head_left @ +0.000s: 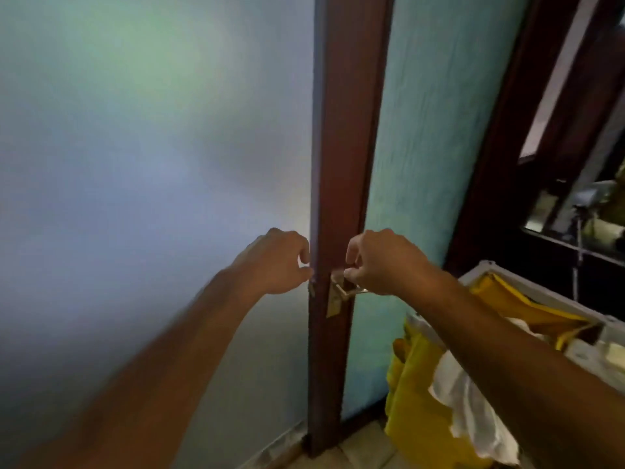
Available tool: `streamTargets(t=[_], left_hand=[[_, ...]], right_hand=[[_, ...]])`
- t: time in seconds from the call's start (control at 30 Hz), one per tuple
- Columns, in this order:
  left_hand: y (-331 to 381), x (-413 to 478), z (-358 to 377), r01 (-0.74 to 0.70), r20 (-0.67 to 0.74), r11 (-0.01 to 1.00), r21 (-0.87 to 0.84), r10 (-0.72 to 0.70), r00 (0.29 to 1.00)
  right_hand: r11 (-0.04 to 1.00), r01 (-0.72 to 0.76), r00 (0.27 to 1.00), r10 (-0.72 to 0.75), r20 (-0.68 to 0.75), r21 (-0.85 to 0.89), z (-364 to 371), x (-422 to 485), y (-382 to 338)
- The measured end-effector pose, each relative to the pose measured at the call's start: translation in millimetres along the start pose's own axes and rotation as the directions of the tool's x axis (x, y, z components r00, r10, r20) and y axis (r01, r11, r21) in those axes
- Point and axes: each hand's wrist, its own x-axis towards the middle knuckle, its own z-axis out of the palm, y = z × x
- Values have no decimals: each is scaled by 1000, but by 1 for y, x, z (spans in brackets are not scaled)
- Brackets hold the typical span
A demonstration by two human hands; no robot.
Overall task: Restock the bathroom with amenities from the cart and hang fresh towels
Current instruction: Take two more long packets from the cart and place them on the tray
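Cart (487, 269) with white frame and yellow bag sits low right, white cloth (463, 397) draped on it. Right hand (382, 262) grips brass lever handle (351, 291) on dark wooden door edge (341, 164). Left hand (274, 262), fingers curled, touches that edge; whether it holds anything is unclear.
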Motion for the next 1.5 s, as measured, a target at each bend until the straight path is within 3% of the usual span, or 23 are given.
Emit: streamTargets(t=[0.17, 0.37, 0.73, 1.07, 1.33, 1.5], left_hand=[[145, 64, 45, -203, 38, 978, -55, 205, 978], [291, 121, 101, -447, 98, 891, -79, 453, 886], [490, 176, 205, -782, 205, 592, -195, 804, 558], [573, 226, 299, -858, 288, 395, -328, 907, 307], [593, 230, 382, -804, 356, 408, -432, 896, 264], [614, 210, 437, -706, 395, 480, -521, 869, 299]], right_hand=[[966, -255, 967, 254, -25, -42, -30, -48, 159], [837, -546, 838, 544, -43, -47, -52, -118, 295], [497, -864, 504, 855, -127, -82, -58, -247, 440], [240, -970, 242, 966, -94, -28, -14, -246, 503], [61, -997, 61, 998, -2, 57, 51, -250, 542], [12, -990, 5, 999, -49, 142, 99, -260, 560]])
